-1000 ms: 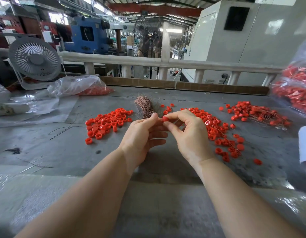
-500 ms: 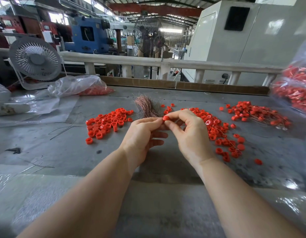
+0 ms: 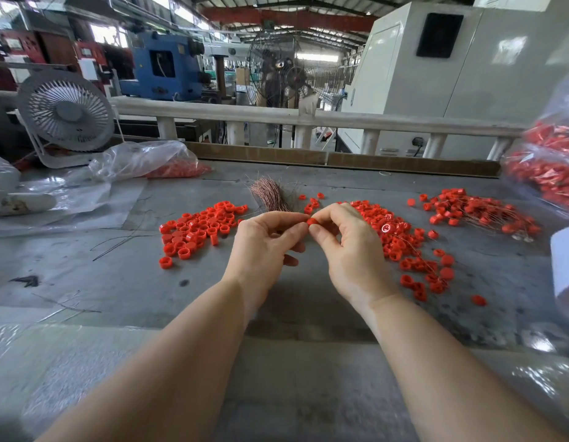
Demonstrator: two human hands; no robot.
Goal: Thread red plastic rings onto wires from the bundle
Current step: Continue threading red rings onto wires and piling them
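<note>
Your right hand (image 3: 347, 247) pinches one red ring (image 3: 311, 221) between thumb and forefinger, held above the tabletop (image 3: 117, 282) in front of the wire bundle (image 3: 270, 196). Your left hand (image 3: 264, 247) has its fingers drawn together at the ring, presumably on a wire, though no wire shows there, so I cannot tell. That is the risk: a strand this thin can miss the hole or bend if you push off-line. Loosen your pinch and the ring drops among the loose rings (image 3: 197, 231) on your left, or rolls toward the pile (image 3: 401, 237) on your right.
</note>
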